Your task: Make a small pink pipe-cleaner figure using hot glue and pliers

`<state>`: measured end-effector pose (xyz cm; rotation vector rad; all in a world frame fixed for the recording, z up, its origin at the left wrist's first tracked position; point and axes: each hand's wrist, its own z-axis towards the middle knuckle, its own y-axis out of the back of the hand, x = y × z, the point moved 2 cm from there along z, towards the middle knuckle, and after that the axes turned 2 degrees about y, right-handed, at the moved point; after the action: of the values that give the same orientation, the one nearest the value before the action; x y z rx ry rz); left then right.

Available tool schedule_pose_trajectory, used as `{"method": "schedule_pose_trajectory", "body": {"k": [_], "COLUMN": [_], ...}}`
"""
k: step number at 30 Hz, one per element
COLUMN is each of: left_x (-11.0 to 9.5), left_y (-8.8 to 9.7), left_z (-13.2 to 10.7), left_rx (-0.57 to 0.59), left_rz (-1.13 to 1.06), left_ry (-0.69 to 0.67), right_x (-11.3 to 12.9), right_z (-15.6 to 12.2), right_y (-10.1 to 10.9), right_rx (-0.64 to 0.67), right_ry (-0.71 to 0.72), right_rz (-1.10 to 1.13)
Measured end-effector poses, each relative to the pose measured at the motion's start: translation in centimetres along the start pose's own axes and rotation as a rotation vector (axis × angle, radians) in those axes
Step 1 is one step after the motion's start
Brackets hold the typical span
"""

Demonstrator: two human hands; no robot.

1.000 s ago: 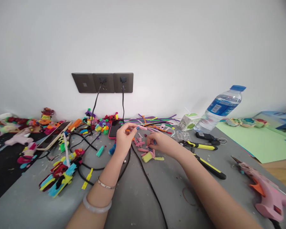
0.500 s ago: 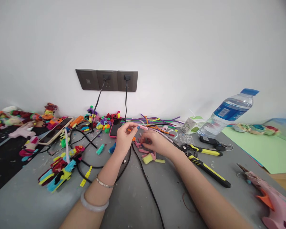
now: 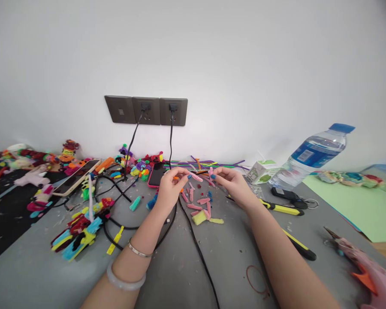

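Observation:
Between thumb and fingers, my left hand (image 3: 173,185) pinches a short pink pipe cleaner piece (image 3: 197,177) that points right. A second pink pipe cleaner piece (image 3: 211,172) stands roughly upright in the pinch of my right hand (image 3: 230,183). A small gap separates the two pieces. On the grey table below them lie several loose pink pipe cleaner bits (image 3: 193,207) and a fuzzy yellow piece (image 3: 199,218). Pliers with yellow and black handles (image 3: 284,209) are partly hidden behind my right hand and forearm.
A tilted-looking water bottle (image 3: 317,154), a drink carton (image 3: 262,171) and a key fob (image 3: 284,194) stand or lie right. A pink glue gun (image 3: 369,266) is at front right. Black cables (image 3: 196,240) cross the table. Colourful fuzzy figures (image 3: 80,227) and a phone (image 3: 75,178) lie left.
My right hand has moved up and right from the loose bits and now holds a pink piece. My left hand keeps its piece. The view has shifted slightly.

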<state>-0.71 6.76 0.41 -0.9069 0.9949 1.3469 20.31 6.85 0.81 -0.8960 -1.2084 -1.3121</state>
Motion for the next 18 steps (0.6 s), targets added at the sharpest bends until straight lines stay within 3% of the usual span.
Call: {"method": "schedule_pose_trajectory", "body": {"k": [10, 18], "left_x": [-0.2, -0.04], "left_y": [-0.26, -0.45], "left_z": [-0.16, -0.26], "left_rx": [0.058, 0.041], "left_rz": [0.094, 0.118], "left_ry": [-0.004, -0.003], "right_x": [-0.09, 0.48], "right_z": [0.1, -0.06], "right_y": [-0.5, -0.38], "right_rx": [0.073, 0.101], "right_ry": [-0.122, -0.099], "right_rz": [0.175, 0.349]}}
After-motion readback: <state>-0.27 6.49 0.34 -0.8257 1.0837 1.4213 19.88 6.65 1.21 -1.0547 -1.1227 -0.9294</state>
